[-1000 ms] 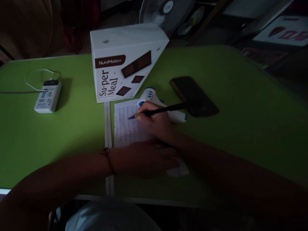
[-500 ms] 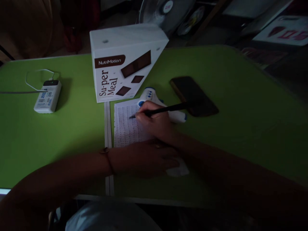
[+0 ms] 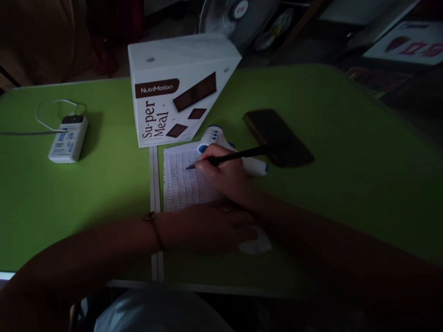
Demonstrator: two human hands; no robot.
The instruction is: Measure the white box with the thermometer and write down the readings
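Note:
A slim black pen is gripped by my right hand, its tip at the sheet of handwritten paper. Small rows of writing cover the paper, and its lower part is hidden by my left hand. That hand lies flat across it, fingers stretched to the right beneath my right wrist. A crumpled white piece, perhaps paper or tissue, pokes out under the left fingertips. Just behind my right hand lies a white and blue gun-shaped device, partly covered by the hand and pen.
A white NutriMotion box stands behind the paper. To its right is a dark smartphone. A white power bank with a cable sits at the left of the green table. Beyond the far edge stands a fan.
Almost nothing differs. The pen tip and right hand shift very slightly over the paper, and the whole view drifts a little.

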